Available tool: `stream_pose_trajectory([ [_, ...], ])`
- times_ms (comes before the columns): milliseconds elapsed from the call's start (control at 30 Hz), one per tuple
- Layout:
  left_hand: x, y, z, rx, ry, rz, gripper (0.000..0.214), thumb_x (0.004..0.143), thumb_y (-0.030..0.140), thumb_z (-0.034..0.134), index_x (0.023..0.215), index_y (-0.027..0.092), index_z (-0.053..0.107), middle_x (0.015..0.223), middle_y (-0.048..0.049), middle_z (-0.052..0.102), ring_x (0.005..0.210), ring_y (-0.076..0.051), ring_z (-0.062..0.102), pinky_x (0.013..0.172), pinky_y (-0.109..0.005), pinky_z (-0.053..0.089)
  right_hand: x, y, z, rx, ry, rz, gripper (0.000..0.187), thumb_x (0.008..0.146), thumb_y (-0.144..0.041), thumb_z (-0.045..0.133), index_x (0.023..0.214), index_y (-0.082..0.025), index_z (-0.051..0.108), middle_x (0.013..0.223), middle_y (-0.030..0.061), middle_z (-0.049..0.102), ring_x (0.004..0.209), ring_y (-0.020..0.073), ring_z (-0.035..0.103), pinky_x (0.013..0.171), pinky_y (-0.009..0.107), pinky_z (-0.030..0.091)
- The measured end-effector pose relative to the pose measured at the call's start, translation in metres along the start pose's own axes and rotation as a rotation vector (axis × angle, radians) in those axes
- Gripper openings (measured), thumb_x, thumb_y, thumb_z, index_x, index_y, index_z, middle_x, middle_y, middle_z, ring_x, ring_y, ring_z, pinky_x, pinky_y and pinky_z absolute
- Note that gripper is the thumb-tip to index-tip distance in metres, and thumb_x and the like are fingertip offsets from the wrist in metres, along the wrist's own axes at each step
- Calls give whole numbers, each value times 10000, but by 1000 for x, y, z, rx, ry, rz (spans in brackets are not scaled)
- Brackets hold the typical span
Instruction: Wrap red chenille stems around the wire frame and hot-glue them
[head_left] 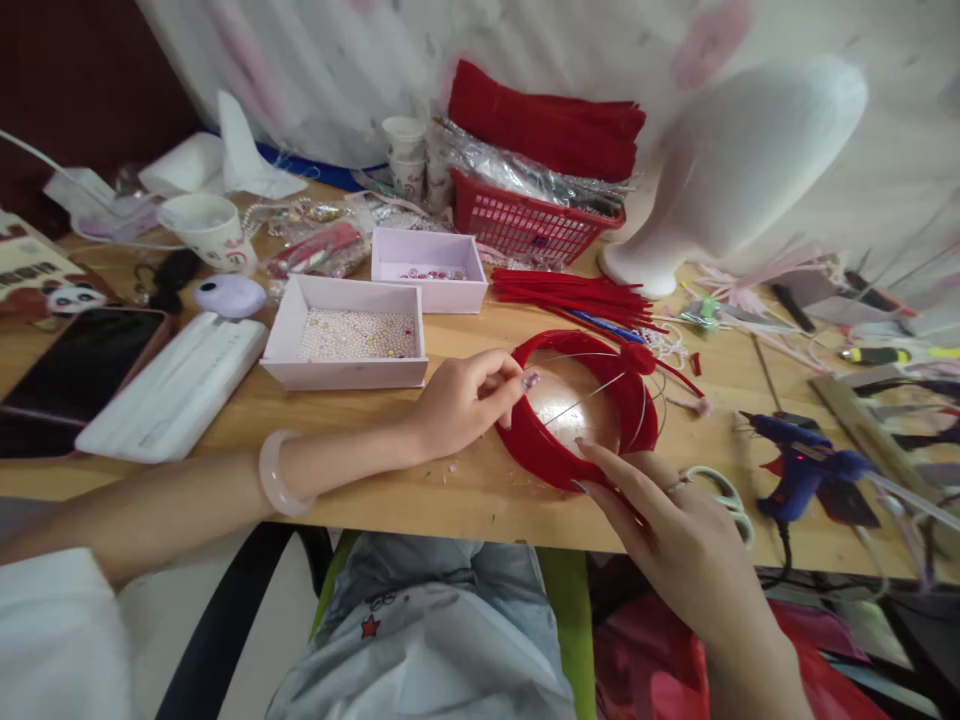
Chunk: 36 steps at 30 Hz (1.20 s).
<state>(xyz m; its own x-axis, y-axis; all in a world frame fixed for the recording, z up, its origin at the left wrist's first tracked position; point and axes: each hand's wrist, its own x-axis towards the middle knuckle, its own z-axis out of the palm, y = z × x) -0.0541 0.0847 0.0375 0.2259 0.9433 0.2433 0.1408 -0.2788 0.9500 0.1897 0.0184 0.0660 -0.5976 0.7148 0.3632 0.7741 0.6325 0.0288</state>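
A wide red fuzzy ring-shaped band stands on the table, with thin wires crossing its opening and a red fuzzy knob at its right edge. My left hand is closed in a pinch at the band's left rim. Something small, shiny and purplish shows at its fingertips; whether it is a bead or a nail I cannot tell. My right hand grips the near rim, fingers inside and thumb outside. Green-handled scissors lie partly hidden behind that hand.
A white box of small beads and a second box stand left. Red fuzzy stems lie behind the band. A blue glue gun lies right, a white head form behind. Phone at far left.
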Motion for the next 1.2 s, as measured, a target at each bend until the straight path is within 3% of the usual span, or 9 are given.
stream_pose_trajectory([
  [100,-2,-4,1,56,18,-15,122,829,249,641,745,169,605,511,70,564,448,-69,473,469,-180,341,5,-2,-6,-47,-54,-3,303,1017,-272,499,1294,-199,596,907,42,680,663,156,624,581,271,406],
  [200,-7,-7,-5,102,-1,35,156,857,264,616,745,162,653,486,82,523,429,-58,410,455,-185,298,8,-2,-9,-34,-97,-17,311,1017,-217,481,1310,-204,583,932,42,681,702,155,628,607,262,414],
  [367,-12,-14,-12,256,-22,403,191,877,204,611,987,172,763,518,68,623,434,-58,496,493,-188,370,11,-1,-10,-33,-158,-57,344,1021,-181,439,1336,-226,570,954,44,671,662,140,594,582,262,396],
  [433,-12,-15,-14,329,-58,476,210,885,191,626,1039,181,768,588,50,699,478,-63,568,536,-187,415,12,-1,-10,-28,-176,-57,350,1022,-179,433,1339,-234,570,919,36,659,645,136,586,570,263,386],
  [600,-10,-16,-16,389,-89,471,213,902,187,631,1064,210,768,724,39,777,557,-74,653,588,-183,462,13,-3,-11,1,-196,-52,370,1017,-160,432,1355,-237,561,898,33,647,689,139,610,575,259,391],
  [900,-12,-19,-13,393,-59,514,216,887,175,633,1049,208,773,725,44,781,555,-81,668,579,-189,466,15,-2,-13,37,-200,-54,407,997,-131,461,1379,-240,549,909,35,652,689,133,615,597,247,424],
  [1200,-12,-17,-13,437,-116,455,287,879,152,567,1071,237,763,707,41,770,562,-90,657,582,-199,457,13,-1,-13,54,-207,-42,422,991,-129,474,1388,-249,553,907,30,651,675,124,608,609,241,437],
])
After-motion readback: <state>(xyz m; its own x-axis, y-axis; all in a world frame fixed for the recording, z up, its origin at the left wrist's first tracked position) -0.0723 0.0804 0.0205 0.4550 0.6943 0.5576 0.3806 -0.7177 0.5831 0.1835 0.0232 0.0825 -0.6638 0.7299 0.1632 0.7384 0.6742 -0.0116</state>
